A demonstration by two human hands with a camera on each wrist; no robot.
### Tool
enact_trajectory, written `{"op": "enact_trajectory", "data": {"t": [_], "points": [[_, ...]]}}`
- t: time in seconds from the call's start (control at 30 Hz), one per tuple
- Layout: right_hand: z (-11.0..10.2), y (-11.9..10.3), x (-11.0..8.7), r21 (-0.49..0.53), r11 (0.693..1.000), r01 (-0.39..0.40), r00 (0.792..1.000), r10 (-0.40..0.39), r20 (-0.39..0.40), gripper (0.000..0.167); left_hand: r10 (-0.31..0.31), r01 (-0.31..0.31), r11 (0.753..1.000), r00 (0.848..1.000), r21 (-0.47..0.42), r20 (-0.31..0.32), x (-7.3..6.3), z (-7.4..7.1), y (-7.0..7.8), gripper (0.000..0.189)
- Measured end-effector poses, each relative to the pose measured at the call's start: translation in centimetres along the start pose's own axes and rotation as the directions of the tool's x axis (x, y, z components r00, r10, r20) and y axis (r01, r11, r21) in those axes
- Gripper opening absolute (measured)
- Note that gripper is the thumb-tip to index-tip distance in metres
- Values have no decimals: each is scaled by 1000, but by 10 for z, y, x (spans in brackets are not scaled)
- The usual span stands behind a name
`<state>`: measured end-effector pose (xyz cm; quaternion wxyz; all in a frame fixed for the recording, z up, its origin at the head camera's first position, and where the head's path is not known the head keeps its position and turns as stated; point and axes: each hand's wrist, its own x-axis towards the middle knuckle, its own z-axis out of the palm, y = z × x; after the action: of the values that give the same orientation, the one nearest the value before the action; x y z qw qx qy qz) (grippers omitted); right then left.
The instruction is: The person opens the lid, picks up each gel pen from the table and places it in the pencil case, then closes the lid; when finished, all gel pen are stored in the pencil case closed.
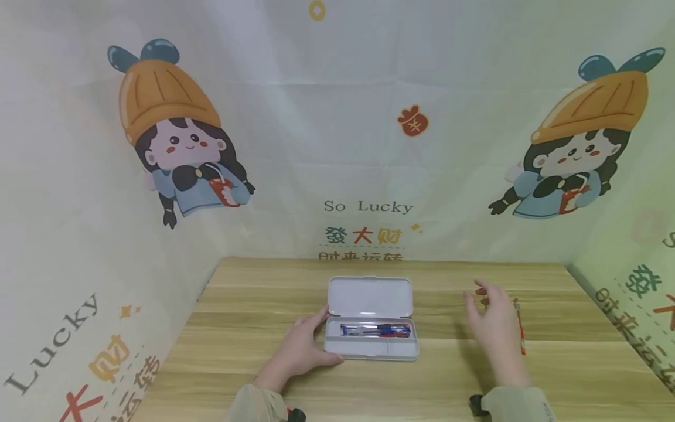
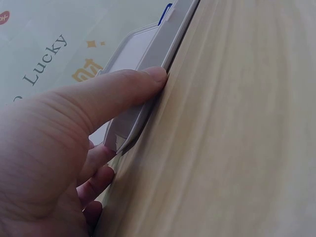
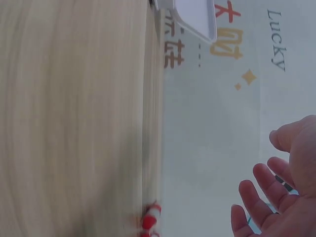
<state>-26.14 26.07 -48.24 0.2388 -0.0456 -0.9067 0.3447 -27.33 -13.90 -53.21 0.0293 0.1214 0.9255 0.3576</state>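
While left hand (image 1: 299,350) grips pencil case (image 1: 358,350), right hand (image 1: 497,323) hovers, loosely curved.

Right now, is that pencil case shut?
No: its lid is swung open, leaving the pens in the pencil case in plain sight.

Over my feed, the pencil case (image 1: 352,350) read as smooth, pale plastic with a soft, low sheen, inside and out. I took the pens (image 1: 375,331) in it for glossy plastic, partly see-through, and the red pen (image 1: 521,328) for plastic too. The table (image 1: 253,287) showed a smooth wood-grain finish; the backdrop (image 1: 285,146) looked like matt, faintly creased cloth, the sleeves (image 1: 519,404) plain matt fabric.
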Motion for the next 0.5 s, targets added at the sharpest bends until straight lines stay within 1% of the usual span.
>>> {"op": "enact_trajectory", "data": {"t": [0.1, 0.17, 0.3, 0.37, 0.5], "points": [[-7, 5, 2, 3, 999, -36, 999, 36, -7, 50, -4, 4, 1000, 1000, 5, -13, -1, -2, -1, 127], [-10, 10, 3, 23, 998, -57, 998, 58, -29, 51, -10, 10, 1000, 1000, 14, -14, -1, -4, -1, 127], [-19, 21, 3, 41, 991, -126, 989, 129, -71, 49, -18, 18, 1000, 1000, 23, 6, -1, -3, -1, 127], [-24, 26, 2, 35, 986, -161, 984, 163, -65, 50, -21, 21, 1000, 1000, 18, 14, 0, -2, 0, 126], [-31, 38, 0, 17, 973, -230, 973, 231, -24, 55, -14, 14, 1000, 1000, 14, 11, 2, 2, 1, 126]]}}
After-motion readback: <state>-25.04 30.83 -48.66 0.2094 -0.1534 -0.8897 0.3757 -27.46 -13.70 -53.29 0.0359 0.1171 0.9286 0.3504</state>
